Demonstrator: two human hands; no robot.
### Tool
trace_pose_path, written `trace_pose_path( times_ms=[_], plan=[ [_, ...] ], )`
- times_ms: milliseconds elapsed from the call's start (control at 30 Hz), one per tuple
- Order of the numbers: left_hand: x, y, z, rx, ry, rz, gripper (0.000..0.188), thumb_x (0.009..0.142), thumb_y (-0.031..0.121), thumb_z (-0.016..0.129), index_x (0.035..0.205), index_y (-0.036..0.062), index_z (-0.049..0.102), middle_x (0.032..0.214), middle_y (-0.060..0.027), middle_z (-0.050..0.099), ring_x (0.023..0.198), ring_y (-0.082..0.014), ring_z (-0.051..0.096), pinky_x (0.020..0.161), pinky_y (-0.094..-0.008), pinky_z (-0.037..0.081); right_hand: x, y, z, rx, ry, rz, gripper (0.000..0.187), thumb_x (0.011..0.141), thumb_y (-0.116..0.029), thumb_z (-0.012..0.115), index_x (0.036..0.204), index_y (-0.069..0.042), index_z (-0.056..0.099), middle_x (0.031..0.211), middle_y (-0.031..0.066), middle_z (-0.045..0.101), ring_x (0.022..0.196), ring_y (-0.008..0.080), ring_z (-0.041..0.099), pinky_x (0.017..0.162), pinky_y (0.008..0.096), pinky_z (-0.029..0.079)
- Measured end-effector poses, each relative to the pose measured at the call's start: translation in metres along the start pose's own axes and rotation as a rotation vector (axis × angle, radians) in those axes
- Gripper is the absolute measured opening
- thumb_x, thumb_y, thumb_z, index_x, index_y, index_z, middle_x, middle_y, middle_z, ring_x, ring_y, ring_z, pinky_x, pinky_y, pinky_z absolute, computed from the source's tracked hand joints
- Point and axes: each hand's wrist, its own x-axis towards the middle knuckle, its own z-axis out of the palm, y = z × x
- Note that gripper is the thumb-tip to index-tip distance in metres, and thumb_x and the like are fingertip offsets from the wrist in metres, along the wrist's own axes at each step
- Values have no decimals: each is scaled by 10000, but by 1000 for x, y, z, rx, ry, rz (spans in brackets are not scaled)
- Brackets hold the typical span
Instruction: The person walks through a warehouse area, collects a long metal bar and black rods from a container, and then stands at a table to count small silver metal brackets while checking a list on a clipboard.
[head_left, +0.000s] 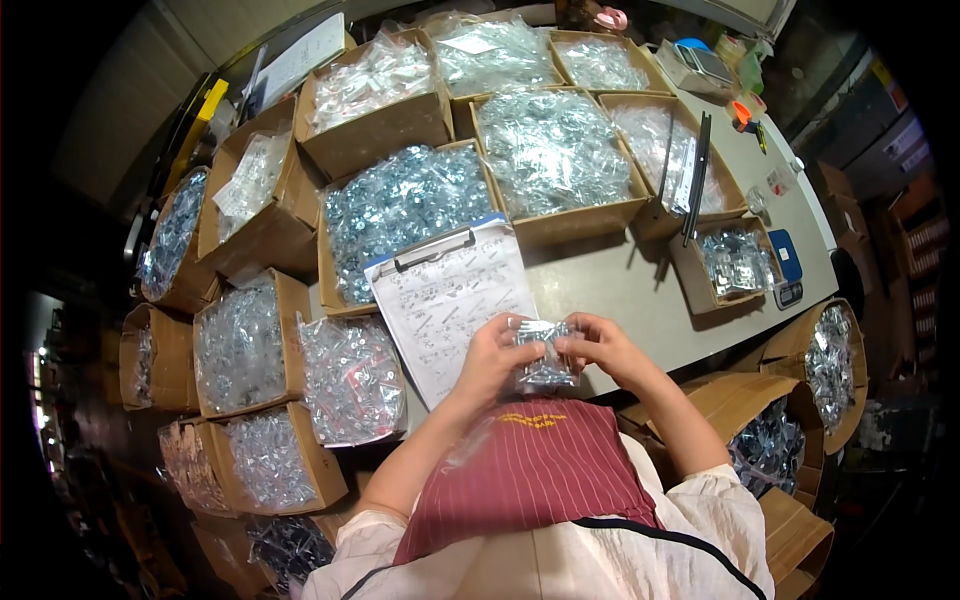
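A small clear plastic bag of shiny metal parts is held up close to my body, over the table's near edge. My left hand pinches its upper left side, thumb across the front. On the other side my right hand grips the upper right, its thumb and fingers closed on the plastic. The exact kind of parts inside cannot be made out. Just left of my left hand lies a clipboard with a written sheet, leaning against a carton of small bluish metal parts.
Cardboard cartons of bagged parts crowd the table's far side and left. A smaller carton of metal pieces stands at right, beside a blue device. Dark strips lie across another carton. More open cartons stand right of me.
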Motion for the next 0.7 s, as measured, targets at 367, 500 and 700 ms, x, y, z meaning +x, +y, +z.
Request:
trace_pose_path(
  times_ms=[367, 500, 700],
  plan=[
    [0, 6, -1, -118, 26, -32, 305, 914, 90, 631, 1184, -38, 575, 1029, -103, 672, 907, -148, 652, 836, -278, 523, -5, -11, -1, 136, 23, -56, 184, 951, -185, 609, 938, -1, 623, 794, 31, 624, 627, 100, 592, 603, 227, 473],
    [-1, 3, -2, -122, -1, -9, 296, 910, 71, 632, 1183, -31, 582, 1035, -107, 674, 900, -140, 652, 811, -260, 524, -5, -9, -4, 103, 19, -75, 168, 935, -180, 639, 912, -14, 623, 808, 24, 626, 684, 99, 600, 636, 237, 490],
    [-2, 3, 1, -83, 21, 34, 298, 903, 59, 644, 1183, -28, 583, 994, -99, 687, 864, -129, 657, 772, -248, 531, -5, -12, -2, 146, 30, -108, 109, 869, -98, 709, 903, -30, 630, 818, 20, 636, 743, 99, 611, 665, 251, 502]
  ],
)
